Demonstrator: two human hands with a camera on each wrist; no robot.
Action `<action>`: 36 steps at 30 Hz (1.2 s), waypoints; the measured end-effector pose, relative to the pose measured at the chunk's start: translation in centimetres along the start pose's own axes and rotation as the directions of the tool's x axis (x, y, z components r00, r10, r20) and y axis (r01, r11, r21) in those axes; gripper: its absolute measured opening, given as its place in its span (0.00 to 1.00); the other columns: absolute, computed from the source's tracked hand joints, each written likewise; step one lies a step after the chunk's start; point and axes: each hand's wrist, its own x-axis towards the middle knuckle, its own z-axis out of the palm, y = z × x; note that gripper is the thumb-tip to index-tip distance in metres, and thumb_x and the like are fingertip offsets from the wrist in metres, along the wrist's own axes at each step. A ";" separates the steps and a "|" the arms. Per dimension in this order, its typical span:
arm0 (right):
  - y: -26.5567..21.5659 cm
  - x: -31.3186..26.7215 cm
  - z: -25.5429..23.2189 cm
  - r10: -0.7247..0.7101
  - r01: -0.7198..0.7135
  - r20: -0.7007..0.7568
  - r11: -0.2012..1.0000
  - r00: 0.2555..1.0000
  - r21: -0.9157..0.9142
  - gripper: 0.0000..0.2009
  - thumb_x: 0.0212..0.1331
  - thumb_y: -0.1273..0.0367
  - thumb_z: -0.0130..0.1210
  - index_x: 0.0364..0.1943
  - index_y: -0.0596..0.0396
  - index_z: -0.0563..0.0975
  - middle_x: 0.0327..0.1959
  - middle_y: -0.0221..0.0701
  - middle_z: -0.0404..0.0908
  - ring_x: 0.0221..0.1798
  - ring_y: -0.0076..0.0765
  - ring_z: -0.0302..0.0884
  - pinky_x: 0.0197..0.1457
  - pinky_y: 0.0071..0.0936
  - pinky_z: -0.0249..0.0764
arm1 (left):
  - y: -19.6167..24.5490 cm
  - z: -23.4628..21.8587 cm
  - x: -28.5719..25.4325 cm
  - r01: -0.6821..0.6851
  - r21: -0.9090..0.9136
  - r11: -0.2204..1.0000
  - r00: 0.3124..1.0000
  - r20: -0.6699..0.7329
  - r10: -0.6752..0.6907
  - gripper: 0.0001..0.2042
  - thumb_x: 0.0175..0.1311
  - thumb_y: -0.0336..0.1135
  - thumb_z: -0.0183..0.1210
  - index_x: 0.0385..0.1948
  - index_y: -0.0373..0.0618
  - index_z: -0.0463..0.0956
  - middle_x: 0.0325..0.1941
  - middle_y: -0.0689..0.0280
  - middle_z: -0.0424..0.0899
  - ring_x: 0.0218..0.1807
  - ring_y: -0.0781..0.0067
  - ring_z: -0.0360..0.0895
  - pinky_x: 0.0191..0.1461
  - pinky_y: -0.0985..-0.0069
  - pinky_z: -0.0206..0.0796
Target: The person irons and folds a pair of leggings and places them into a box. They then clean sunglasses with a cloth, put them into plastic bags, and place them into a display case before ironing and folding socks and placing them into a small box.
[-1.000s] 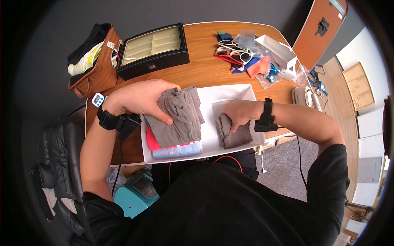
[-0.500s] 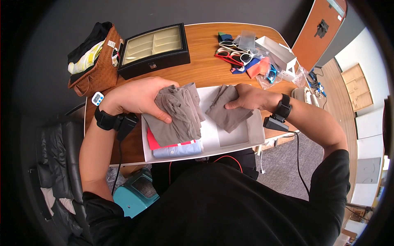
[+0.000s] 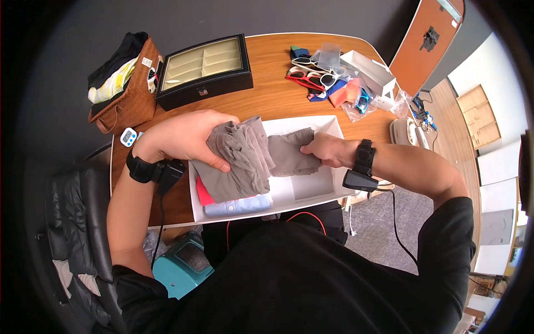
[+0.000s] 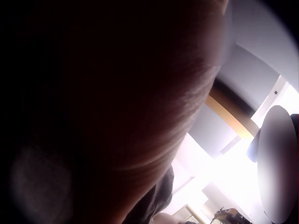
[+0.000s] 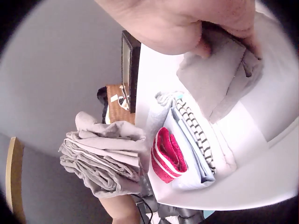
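My left hand (image 3: 192, 139) grips a thick, folded grey-brown garment (image 3: 242, 161), thumb on its near face, above the left half of a white box (image 3: 314, 186). Over the box's right half, a smaller folded grey-brown garment (image 3: 292, 156) is pinched in my right hand (image 3: 329, 149); its left edge meets the larger bundle in the head view. Under the bundle, a light blue buttoned shirt (image 3: 236, 206) and a red folded cloth (image 5: 168, 156) with white stripes lie in the box. The right wrist view also shows a black-and-white patterned cloth (image 5: 198, 133) beside them.
Behind the box stand a black glass-lidded case (image 3: 206, 75) and a brown woven basket (image 3: 130, 92) of clothes. Sunglasses (image 3: 306, 79), plastic bags and a small white carton (image 3: 370, 75) cover the back right. A white timer (image 3: 128, 137) sits at the table's left edge.
My right hand has lifted the smaller grey-brown garment from the box's right side and brought it left against the larger bundle. My left hand has stayed nearly still, gripping its bundle.
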 end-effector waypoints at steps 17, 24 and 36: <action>-3.7 -7.0 -1.7 -0.239 0.143 -0.108 0.825 0.965 -0.547 0.27 0.75 0.61 0.59 0.66 0.74 0.75 0.63 0.55 0.83 0.66 0.57 0.83 0.63 0.47 0.81 | 1.8 0.0 2.7 -0.119 0.144 0.982 0.993 0.019 0.117 0.33 0.48 0.39 0.83 0.57 0.37 0.80 0.52 0.54 0.88 0.56 0.56 0.84 0.61 0.67 0.74; -0.3 -12.0 -5.1 -0.730 0.685 -0.089 0.670 0.677 -0.285 0.24 0.77 0.74 0.53 0.73 0.66 0.68 0.66 0.55 0.81 0.70 0.50 0.81 0.72 0.38 0.76 | 8.1 1.6 11.5 -0.282 0.309 0.908 0.913 0.379 0.154 0.31 0.43 0.31 0.78 0.55 0.39 0.81 0.52 0.50 0.88 0.59 0.43 0.81 0.60 0.60 0.74; 7.7 -12.1 -7.0 -0.769 0.691 -0.297 0.639 0.566 -0.338 0.14 0.76 0.77 0.51 0.62 0.63 0.76 0.46 0.46 0.91 0.54 0.51 0.90 0.58 0.40 0.83 | 11.7 14.2 26.0 -0.491 0.495 0.717 0.346 0.866 -0.361 0.42 0.44 0.30 0.81 0.70 0.55 0.78 0.62 0.57 0.88 0.62 0.53 0.85 0.64 0.57 0.76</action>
